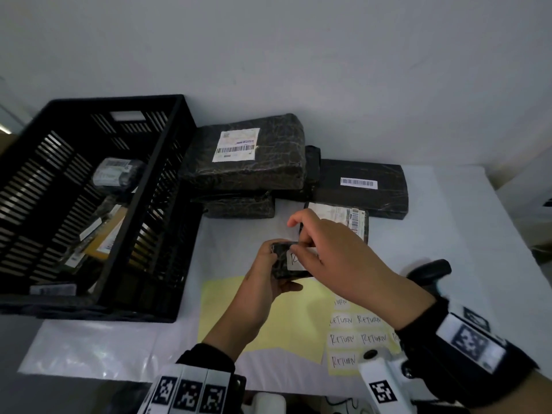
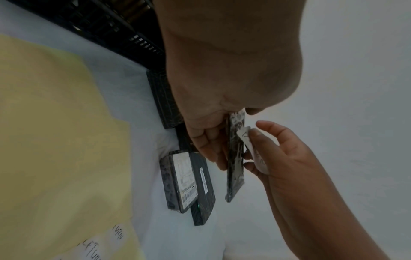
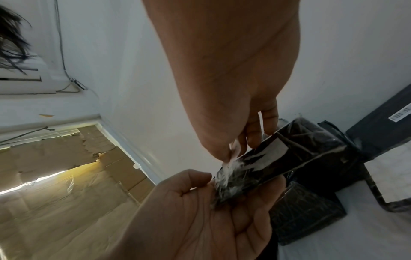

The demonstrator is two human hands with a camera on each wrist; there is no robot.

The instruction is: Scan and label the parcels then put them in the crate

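Your left hand [image 1: 263, 282] grips a small dark parcel [image 1: 283, 258] above the bench [image 1: 433, 240]; your right hand's [image 1: 331, 249] fingers pinch a white label [image 1: 294, 261] onto it; the crate [image 1: 89, 204] sits far left.

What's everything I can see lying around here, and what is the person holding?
Crate: one, black slatted plastic, left on the table, several parcels inside.
Wrapped parcels on the table: at least five, dark film, stacked and side by side right of the crate; three show barcode labels.
Small parcel: one, dark, held above the table.
Return sticker: one, white, handwritten, partly on the small parcel.
Sticker sheet: one, yellow, front of the table, a few white stickers left.
Scanner: one, black, right of the sheet.
Table cover: white.
Left hand: grips the small parcel.
Right hand: pinches the sticker onto it.
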